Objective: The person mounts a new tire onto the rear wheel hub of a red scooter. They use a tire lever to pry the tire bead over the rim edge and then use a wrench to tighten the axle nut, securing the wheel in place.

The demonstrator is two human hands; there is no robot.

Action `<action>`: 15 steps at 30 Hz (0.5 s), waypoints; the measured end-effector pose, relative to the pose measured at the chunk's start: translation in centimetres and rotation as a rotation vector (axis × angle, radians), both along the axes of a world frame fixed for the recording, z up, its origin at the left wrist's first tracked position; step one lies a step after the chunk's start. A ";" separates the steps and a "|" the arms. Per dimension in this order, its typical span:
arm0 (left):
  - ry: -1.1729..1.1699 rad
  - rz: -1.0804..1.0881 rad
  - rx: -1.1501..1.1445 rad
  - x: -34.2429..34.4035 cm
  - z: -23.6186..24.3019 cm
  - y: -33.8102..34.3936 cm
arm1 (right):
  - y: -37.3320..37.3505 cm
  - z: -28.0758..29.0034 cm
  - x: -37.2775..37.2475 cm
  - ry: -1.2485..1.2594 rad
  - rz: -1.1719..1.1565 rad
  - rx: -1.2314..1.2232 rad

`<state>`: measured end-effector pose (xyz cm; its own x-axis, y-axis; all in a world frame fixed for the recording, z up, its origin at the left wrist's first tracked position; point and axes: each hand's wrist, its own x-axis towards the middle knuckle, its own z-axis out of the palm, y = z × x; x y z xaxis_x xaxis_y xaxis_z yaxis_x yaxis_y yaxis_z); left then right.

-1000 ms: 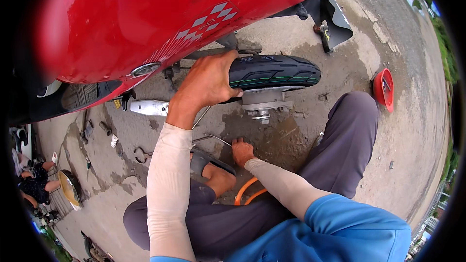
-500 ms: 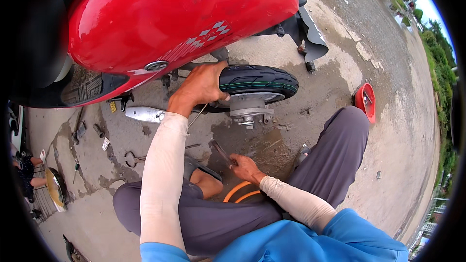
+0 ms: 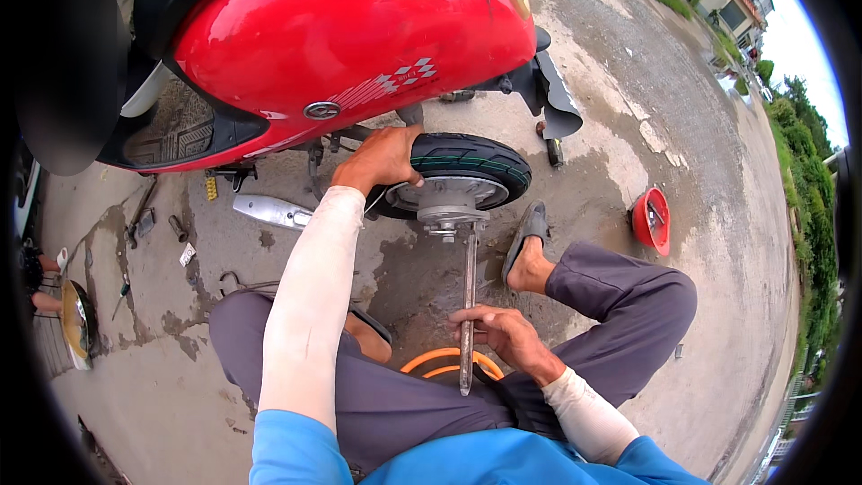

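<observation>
My left hand (image 3: 382, 159) grips the black tyre (image 3: 478, 153) at its left side, fingers over the tread. The wheel has a silver hub (image 3: 446, 213) facing me and sits beside the red scooter body (image 3: 355, 27). My right hand (image 3: 498, 337) holds a long, narrow metal bar (image 3: 468, 274) upright in the view, between thumb and fingers, its far end close to the hub. An orange hose (image 3: 415, 361) lies between my legs.
A silver elongated part (image 3: 269, 211) lies left of the wheel, with scattered tools (image 3: 139, 216) beyond it. A red bowl (image 3: 652, 220) holds small items at right. A hammer-like tool (image 3: 552, 148) lies by the scooter. Another person's leg (image 3: 45, 301) is near a yellow pan (image 3: 77, 314).
My right hand has lifted the metal bar from the ground and brought it rightward, lengthwise toward the hub. My right foot has shifted out beside the wheel. The camera view has moved.
</observation>
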<state>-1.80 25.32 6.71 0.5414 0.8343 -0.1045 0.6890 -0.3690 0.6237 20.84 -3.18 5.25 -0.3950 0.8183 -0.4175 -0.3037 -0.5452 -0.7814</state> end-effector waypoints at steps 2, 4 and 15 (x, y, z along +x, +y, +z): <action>0.000 0.011 0.019 -0.1 -0.6 -0.2 | 0.0 -0.2 0.3 -0.270 0.080 -0.116; -0.001 0.009 0.054 -0.4 -0.9 -0.1 | 0.2 -0.1 -0.2 -0.472 0.149 0.004; -0.001 0.047 0.043 -0.1 -0.9 -0.3 | 6.8 -0.6 -2.2 -0.894 0.267 0.399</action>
